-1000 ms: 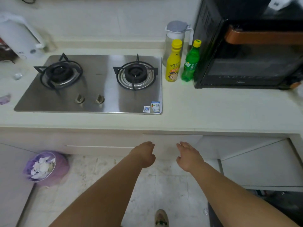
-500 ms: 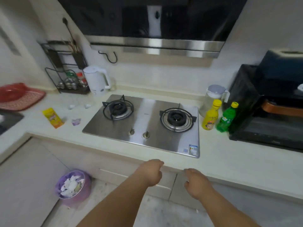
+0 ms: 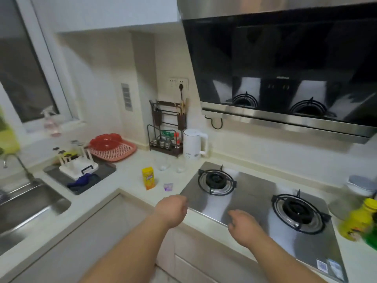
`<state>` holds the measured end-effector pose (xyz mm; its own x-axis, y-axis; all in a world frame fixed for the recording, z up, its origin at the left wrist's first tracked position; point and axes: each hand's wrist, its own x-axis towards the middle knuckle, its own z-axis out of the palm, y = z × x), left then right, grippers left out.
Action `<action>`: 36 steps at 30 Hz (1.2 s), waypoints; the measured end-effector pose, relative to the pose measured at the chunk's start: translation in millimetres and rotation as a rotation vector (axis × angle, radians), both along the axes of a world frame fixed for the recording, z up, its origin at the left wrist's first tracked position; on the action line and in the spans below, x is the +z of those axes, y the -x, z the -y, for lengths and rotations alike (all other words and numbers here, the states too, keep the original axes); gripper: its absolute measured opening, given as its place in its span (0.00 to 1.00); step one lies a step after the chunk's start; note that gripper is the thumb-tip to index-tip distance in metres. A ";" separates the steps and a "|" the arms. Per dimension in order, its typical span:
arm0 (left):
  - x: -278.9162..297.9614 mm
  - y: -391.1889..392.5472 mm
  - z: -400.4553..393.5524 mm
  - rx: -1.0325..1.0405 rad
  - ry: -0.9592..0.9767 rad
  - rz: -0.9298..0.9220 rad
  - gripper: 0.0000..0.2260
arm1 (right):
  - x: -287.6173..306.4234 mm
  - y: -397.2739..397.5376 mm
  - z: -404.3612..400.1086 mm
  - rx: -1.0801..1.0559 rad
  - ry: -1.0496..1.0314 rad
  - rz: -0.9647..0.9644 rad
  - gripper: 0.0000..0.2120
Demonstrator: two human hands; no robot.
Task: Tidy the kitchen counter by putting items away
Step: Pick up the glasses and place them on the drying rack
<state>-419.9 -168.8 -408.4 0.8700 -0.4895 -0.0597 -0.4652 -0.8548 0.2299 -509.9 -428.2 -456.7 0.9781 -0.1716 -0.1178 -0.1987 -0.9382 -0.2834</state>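
Yellow carton (image 3: pixel 148 178): small printed box, upright on the pale counter (image 3: pixel 126 178), left of the steel hob (image 3: pixel 255 193) and just beside a crumpled purple wrapper (image 3: pixel 168 186). Likely light, thin-walled card; crushable if squeezed hard, so best taken across its two broad faces near the middle. Wrapper: probably near weightless, soft, a pinch item. Two clear glasses (image 3: pixel 171 166) behind, near the white kettle (image 3: pixel 193 144): fragile, probably slippery. Left hand (image 3: pixel 172 208): empty, fingers curled loosely inward, near the hob's front corner. Right hand (image 3: pixel 243 223): empty, fingers slightly apart, over the hob's front edge. Nothing yet grasped.
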 end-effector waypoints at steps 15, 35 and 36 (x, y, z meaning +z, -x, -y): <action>-49.2 -224.4 -93.1 0.124 0.000 -0.005 0.22 | -59.5 -256.0 -135.8 0.037 -0.403 -0.050 0.25; -132.5 -532.8 -60.0 0.243 0.092 -0.461 0.38 | -177.3 -564.5 -189.6 -0.110 -0.878 -0.098 0.08; -129.3 -532.7 -64.3 0.276 0.134 -0.454 0.35 | -175.3 -569.3 -192.4 -0.077 -0.811 -0.039 0.06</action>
